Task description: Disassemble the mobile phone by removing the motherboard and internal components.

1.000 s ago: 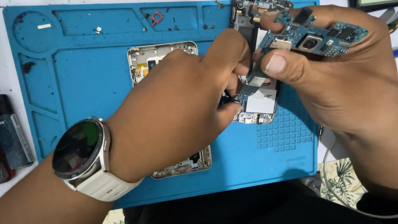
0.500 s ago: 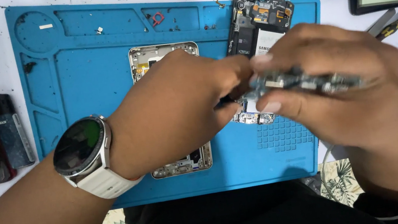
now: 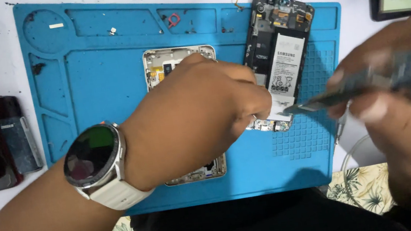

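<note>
Our left hand [image 3: 200,111] is curled into a loose fist over the silver phone frame [image 3: 178,61], hiding most of it; whether it pinches anything, we cannot tell. Our right hand [image 3: 403,107], blurred, pinches a green circuit board [image 3: 399,73] between thumb and fingers. Between both hands, on the blue repair mat [image 3: 108,91], lies the opened phone with its battery [image 3: 281,54].

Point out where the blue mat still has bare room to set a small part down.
The widest bare patch of the blue mat lies left of the silver phone frame, above the watch. The ribbed corner below the opened phone is also free. Around the left hand and blurred right hand holding a circuit board, it is crowded.
</note>
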